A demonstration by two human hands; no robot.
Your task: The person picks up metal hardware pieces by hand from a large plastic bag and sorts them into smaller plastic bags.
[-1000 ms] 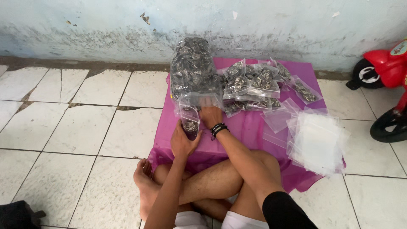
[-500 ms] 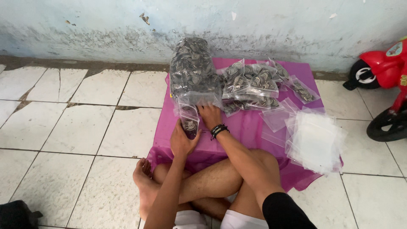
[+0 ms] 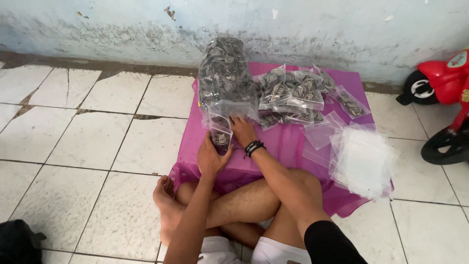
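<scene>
I sit cross-legged at the near edge of the purple cloth (image 3: 288, 146), which is spread on the tiled floor (image 3: 93, 146) against the wall. My left hand (image 3: 211, 157) cups a small clear bag (image 3: 221, 133) partly filled with dark striped pieces, fingers curled around its lower part. My right hand (image 3: 243, 131), with a black beaded bracelet (image 3: 253, 147) on the wrist, rests against the bag's right side, fingers reaching toward its mouth; I cannot tell whether they pinch it. The bag stands just in front of the large sack (image 3: 225, 78) of the same pieces near the cloth's far left corner. Filled small packets (image 3: 293, 95) lie piled along the far edge, empty clear bags (image 3: 364, 161) stacked near the right edge.
</scene>
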